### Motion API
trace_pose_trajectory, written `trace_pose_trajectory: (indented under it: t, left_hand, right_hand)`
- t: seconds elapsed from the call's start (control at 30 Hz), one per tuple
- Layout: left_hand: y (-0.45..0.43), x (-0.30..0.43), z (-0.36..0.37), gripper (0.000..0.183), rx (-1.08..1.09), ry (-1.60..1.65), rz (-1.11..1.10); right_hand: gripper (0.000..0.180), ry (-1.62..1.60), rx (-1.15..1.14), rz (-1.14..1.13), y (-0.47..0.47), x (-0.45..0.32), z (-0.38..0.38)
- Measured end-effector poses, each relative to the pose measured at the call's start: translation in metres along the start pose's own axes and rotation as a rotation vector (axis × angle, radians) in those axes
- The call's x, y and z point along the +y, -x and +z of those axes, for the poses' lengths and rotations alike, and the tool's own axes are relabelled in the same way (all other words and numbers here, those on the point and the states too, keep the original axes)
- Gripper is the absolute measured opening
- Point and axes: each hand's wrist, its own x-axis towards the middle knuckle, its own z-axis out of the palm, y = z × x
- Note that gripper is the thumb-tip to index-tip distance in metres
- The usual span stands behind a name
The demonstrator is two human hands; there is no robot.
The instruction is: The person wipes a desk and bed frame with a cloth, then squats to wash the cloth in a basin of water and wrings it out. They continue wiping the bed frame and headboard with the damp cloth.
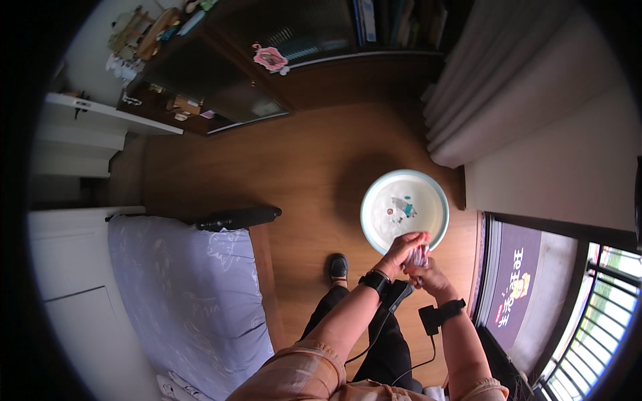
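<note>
Both my hands grip one bunched pink-and-white cloth [417, 256]. My left hand [403, 250] holds it from the upper left, above the near rim of the basin. On its lower right side, my right hand [430, 277] has its fingers curled round the cloth. Just beyond them stands a round white plastic basin [368, 213] with a pale blue-green rim. Inside the basin, a printed figure shows on the bottom, apparently through clear water. Each wrist carries a black strap with a cabled device.
A bed [190, 301] with a blue-grey cover lies at left. Dark glass-door cabinets [215, 75] line the far side. A grey curtain [481, 100] hangs at far right, above a doorway with a printed mat [511, 280] and a balcony railing [592, 321]. My shoe [338, 265] rests on the wooden floor [301, 175].
</note>
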Motion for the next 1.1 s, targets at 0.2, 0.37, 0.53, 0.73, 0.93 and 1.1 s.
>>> trace_pose_trajectory:
  t: [0.2,0.37,0.53,0.73,0.93,1.1]
  left_hand:
    - [0.004,0.02,0.025,0.031,0.067,-0.004,0.039]
    - [-0.013,0.018,0.031,0.036,0.253,-0.268,0.112]
    - [-0.028,0.007,0.026,0.039,0.425,-0.517,0.065]
    - [-0.031,-0.009,0.031,0.038,0.587,-0.763,0.084]
    - [-0.004,0.0,0.034,0.041,0.19,-0.554,0.156]
    - [0.033,0.019,0.056,0.042,0.093,-0.554,0.149]
  right_hand:
    - [0.024,-0.01,-0.049,0.155,0.008,-0.023,-0.003]
    - [0.031,0.747,0.247,-0.292,-0.017,-0.01,0.002]
    - [0.046,0.95,0.42,-0.197,-0.035,0.01,0.004]
    - [0.051,1.067,0.53,-0.102,-0.025,0.013,0.01]
    - [0.063,0.819,0.538,-0.206,0.013,0.013,0.002]
    - [0.055,0.594,0.467,-0.248,0.031,0.002,-0.014]
